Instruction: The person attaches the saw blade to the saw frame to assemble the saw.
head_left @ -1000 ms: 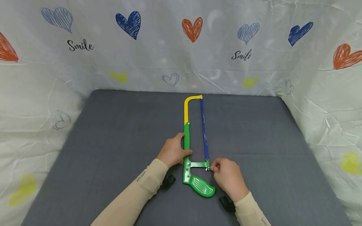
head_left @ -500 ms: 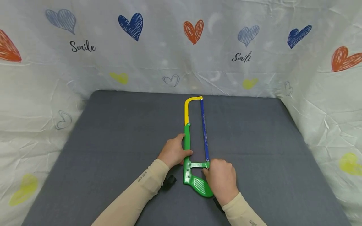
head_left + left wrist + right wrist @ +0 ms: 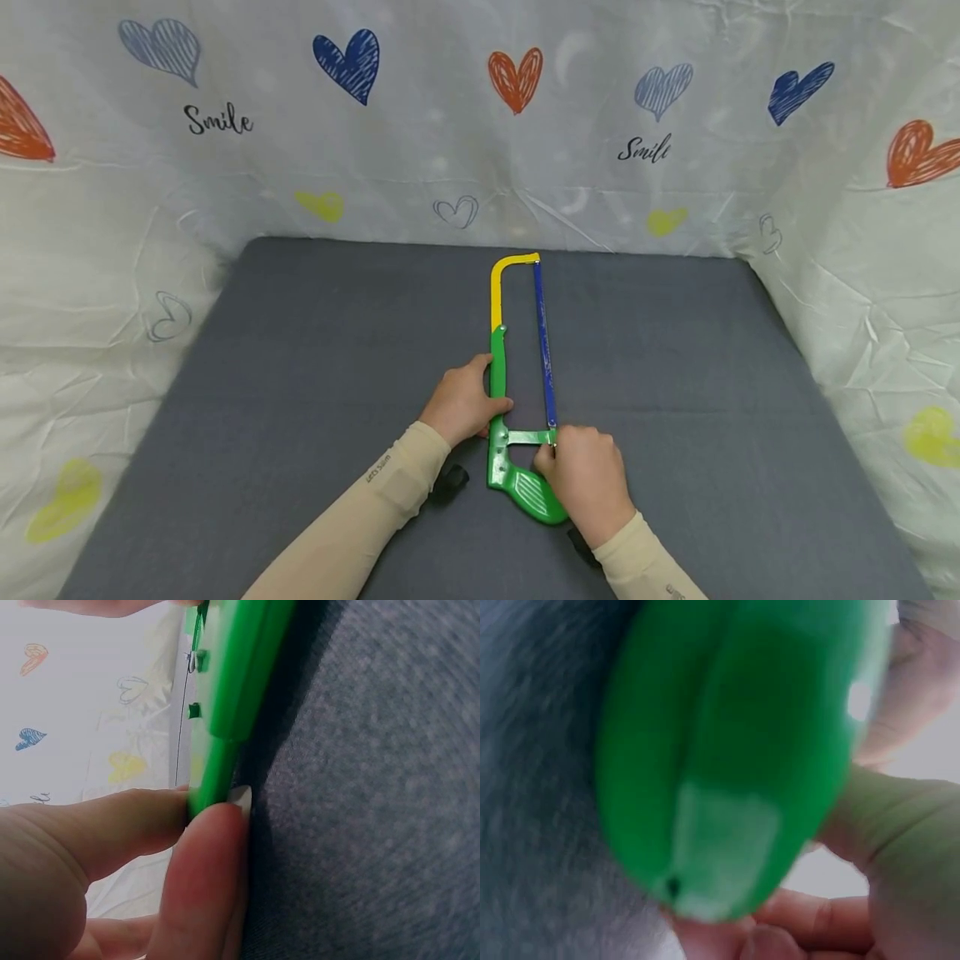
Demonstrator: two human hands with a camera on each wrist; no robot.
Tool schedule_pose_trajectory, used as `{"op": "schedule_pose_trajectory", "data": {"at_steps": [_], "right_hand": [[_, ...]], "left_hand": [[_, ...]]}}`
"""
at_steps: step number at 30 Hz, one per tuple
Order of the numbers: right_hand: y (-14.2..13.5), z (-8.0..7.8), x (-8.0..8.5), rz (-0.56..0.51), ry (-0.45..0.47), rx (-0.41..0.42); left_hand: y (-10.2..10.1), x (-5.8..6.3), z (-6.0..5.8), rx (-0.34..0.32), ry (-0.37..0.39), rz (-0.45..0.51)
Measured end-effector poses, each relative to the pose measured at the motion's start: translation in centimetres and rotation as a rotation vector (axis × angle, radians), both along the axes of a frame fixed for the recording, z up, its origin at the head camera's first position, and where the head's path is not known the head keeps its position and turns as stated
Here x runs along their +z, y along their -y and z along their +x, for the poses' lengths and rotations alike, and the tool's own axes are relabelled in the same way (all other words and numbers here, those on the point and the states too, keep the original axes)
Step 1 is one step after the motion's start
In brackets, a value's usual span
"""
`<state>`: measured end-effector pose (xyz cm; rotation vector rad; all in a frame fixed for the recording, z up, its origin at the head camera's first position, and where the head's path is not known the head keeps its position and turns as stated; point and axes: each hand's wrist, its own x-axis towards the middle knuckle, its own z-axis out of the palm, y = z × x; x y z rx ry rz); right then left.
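A hacksaw (image 3: pixel 497 375) with a green and yellow frame lies on the grey cloth, its yellow end pointing away. Its blue blade (image 3: pixel 544 350) runs along the right side. My left hand (image 3: pixel 461 404) pinches the green back of the frame between thumb and fingers, as the left wrist view also shows. At the blade's near end, my right hand (image 3: pixel 588 475) has its curled fingers and thumb at the wing nut, which they now hide. The green handle (image 3: pixel 531 496) sits just below that hand and fills much of the right wrist view.
Grey cloth (image 3: pixel 337 333) covers the table. A white sheet (image 3: pixel 420 158) printed with hearts and "Smile" hangs behind it and along both sides. Black wrist cameras (image 3: pixel 450 483) sit under the cuffs, close to the cloth.
My right hand has moved left and turned over the wing nut, covering it and part of the handle; its thumb has then shifted slightly. Left hand and hacksaw stay put.
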<state>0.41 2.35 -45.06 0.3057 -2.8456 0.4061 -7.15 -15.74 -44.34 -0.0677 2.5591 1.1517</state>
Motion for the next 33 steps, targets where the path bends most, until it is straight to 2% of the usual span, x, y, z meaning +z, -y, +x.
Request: {"op": "schedule_pose_trajectory", "data": {"at_steps": [8, 13, 19, 26, 33], "right_hand": [[-0.9, -0.4, 0.1, -0.068, 0.136, -0.049], [-1.3, -0.6, 0.3, -0.104, 0.207, -0.014], [-2.2, -1.1, 0.8, -0.206, 0.354, 0.011], [-3.3, -1.8, 1.2, -0.373, 0.58, 0.005], [-3.9, -2.3, 1.1, -0.411, 0.675, 0.005]], "left_hand": [[-0.1, 0.0, -0.1, -0.002, 0.007, -0.009], [-0.1, 0.0, -0.1, 0.002, 0.006, -0.012], [-0.1, 0.1, -0.1, -0.006, -0.003, -0.015], [-0.2, 0.2, 0.0, -0.021, 0.0, -0.023], [-0.3, 0.1, -0.1, -0.027, -0.001, -0.043]]}}
